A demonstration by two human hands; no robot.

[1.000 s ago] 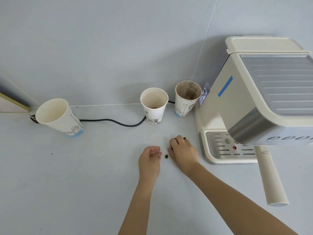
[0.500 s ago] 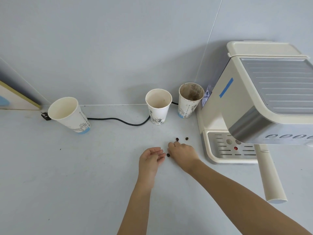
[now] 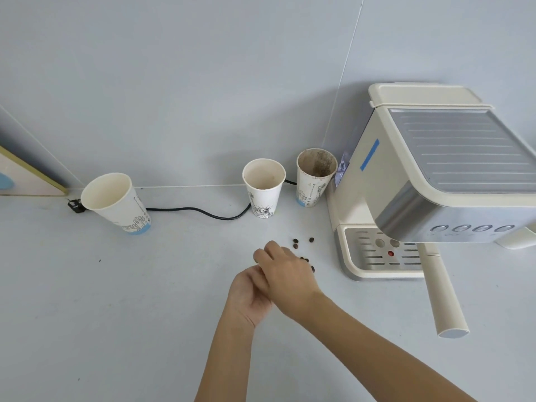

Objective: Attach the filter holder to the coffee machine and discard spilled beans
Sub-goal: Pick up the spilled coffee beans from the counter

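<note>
Both arms bare, reaching fwd from bottom edge. Left hand (image 3: 250, 295) turned palm up, cupped, fingers curled a bit, low near the surface. Right hand (image 3: 285, 275) palm down, lying across & on top of left hand's fingers. Right fingers (image 3: 268, 252) bunched, pointing fwd-left. Right forearm slanting in from lower right; left forearm almost straight up the middle.

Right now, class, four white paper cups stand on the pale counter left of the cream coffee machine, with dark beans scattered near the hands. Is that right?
Not quite. The head view shows three white paper cups, not four; the rest holds.
</note>
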